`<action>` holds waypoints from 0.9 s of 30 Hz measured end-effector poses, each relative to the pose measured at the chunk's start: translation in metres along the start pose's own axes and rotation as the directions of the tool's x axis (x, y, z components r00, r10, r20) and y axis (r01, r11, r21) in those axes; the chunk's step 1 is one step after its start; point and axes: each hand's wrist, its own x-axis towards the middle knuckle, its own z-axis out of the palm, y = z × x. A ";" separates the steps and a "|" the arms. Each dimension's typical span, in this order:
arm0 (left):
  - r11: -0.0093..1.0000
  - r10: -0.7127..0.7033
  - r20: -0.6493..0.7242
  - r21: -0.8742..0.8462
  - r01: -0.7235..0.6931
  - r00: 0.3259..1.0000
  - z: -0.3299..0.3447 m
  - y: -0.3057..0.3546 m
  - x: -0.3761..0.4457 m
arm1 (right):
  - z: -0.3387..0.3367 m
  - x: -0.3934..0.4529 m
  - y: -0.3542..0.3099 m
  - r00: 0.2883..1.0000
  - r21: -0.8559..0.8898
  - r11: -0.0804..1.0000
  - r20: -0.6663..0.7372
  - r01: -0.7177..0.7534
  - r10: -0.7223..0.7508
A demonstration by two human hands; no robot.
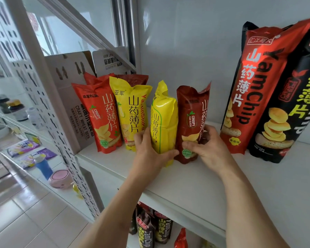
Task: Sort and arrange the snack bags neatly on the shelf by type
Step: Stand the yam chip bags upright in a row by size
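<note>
On the white shelf [195, 179] stand several snack bags. My left hand [149, 151] grips the base of a yellow bag [164, 119] turned side-on. My right hand [206, 145] holds the lower part of a dark red bag [192, 111] right beside it. Left of them stand an orange-red bag [100, 113] and another yellow bag [132, 108], with a dark red bag [134, 80] behind. At the right stand a tall red YamChip bag [254, 90] and a tall black bag [290, 104].
A cardboard beer box [73, 97] fills the shelf's left end beside the perforated upright [43, 97]. More bags [150, 228] sit on the shelf below. To the left, a neighbouring shelf carries purple packets [23, 145], a blue bottle [43, 167] and a pink tub [60, 178].
</note>
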 end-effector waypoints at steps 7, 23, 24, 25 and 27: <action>0.987 -0.057 -0.059 -0.156 0.047 0.997 -0.039 -0.023 -0.027 | 0.018 -0.002 -0.010 0.997 0.025 1.000 0.077 0.018 -0.020; 0.998 -0.066 -0.076 -0.017 0.065 0.995 -0.096 -0.054 -0.002 | 0.078 0.015 -0.019 0.991 -0.020 0.999 0.131 0.025 -0.022; 0.998 -0.066 -0.059 -0.006 0.065 0.996 -0.098 -0.055 0.000 | 0.080 0.016 -0.020 0.992 -0.022 1.000 0.124 0.019 -0.016; 0.998 -0.062 -0.051 -0.002 0.062 0.997 -0.100 -0.056 0.002 | 0.083 0.016 -0.021 0.993 -0.022 1.000 0.115 0.014 -0.012; 0.999 -0.039 -0.050 0.003 0.040 0.998 -0.103 -0.060 0.006 | 0.088 0.016 -0.023 0.996 -0.029 1.000 0.094 0.009 -0.006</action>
